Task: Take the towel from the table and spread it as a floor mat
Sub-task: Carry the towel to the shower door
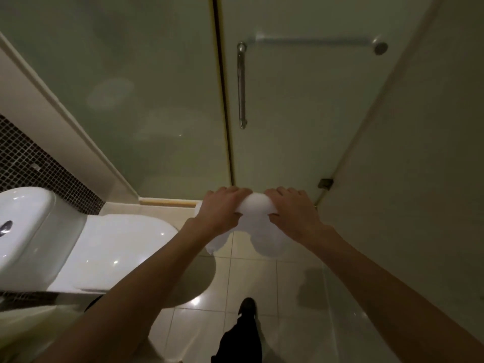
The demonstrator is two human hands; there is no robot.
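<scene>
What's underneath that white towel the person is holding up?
Pale glossy floor tiles lie below the towel, which the left hand and right hand grip in the air. The floor strip right behind its hanging folds is hidden.

A frosted glass door (288, 113) stood ahead, its metal handle (241, 85) upright; a white toilet (112, 247) sat left, near a dark mosaic wall (26, 163); pale glossy floor tiles (275, 284) caught dim light.
</scene>
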